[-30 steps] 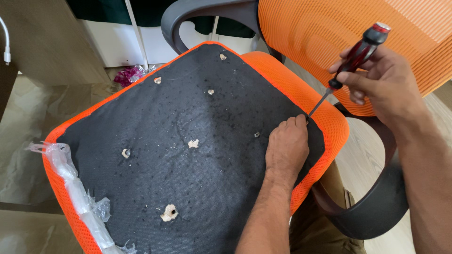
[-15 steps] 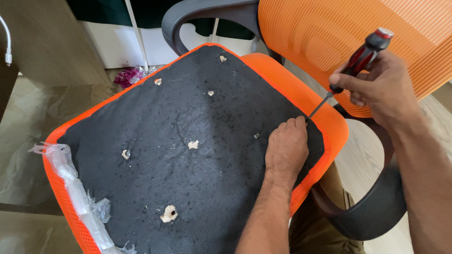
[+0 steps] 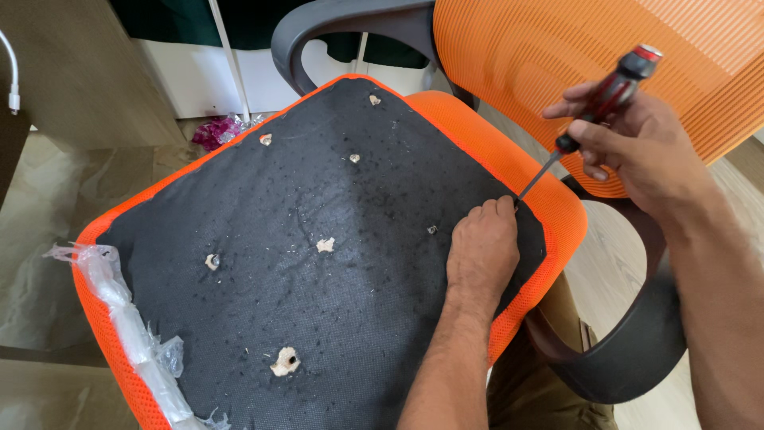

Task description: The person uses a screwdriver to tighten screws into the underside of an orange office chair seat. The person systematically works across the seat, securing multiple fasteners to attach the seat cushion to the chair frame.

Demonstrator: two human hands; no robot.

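An upturned orange chair seat (image 3: 493, 151) lies before me, its underside covered in black fabric (image 3: 318, 239) with several torn screw holes. My left hand (image 3: 481, 251) rests on the fabric near the right edge, fingers pinched at a spot by the rim. My right hand (image 3: 637, 143) grips a screwdriver (image 3: 601, 99) with a red and black handle. Its thin shaft slants down, and the tip meets the seat right at my left fingertips.
An orange mesh chair back (image 3: 605, 56) rises at the upper right. Dark grey armrests (image 3: 342, 24) curve behind the seat and at the lower right (image 3: 629, 358). Clear plastic wrap (image 3: 135, 334) clings to the seat's near left edge. A white cable (image 3: 12, 72) hangs at left.
My right hand has shifted slightly with the screwdriver, its handle tilting a little. My left hand and the seat stay as they were.
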